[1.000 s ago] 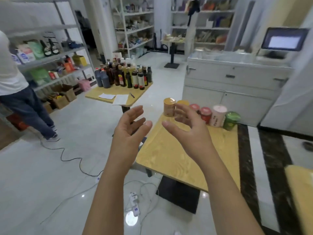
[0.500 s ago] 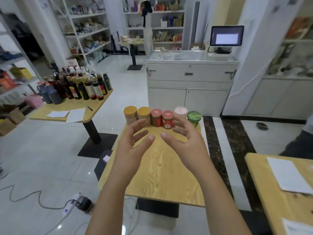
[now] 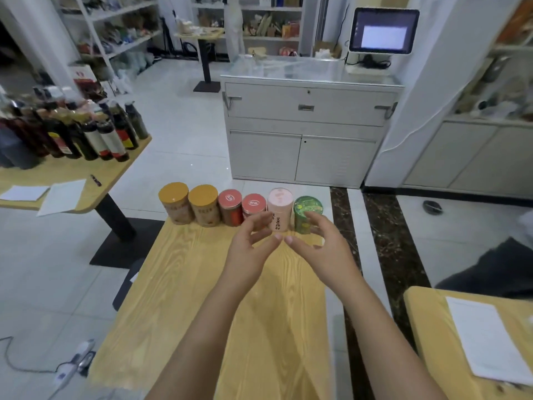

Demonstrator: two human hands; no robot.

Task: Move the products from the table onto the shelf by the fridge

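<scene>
surface: yellow wood-grain table (image 3: 184,298); glossy white floor tiles (image 3: 178,131) | products: six round lidded canisters (image 3: 203,209) in a row at its far edge | left hand (image 3: 248,249), right hand (image 3: 323,249): fingers loosely curved, empty

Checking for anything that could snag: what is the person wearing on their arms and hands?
Nothing visible. The left hand and right hand are bare, with no gloves, rings or watch. Both forearms are uncovered down to the frame's bottom edge, with no sleeves, bands or cables.
</scene>
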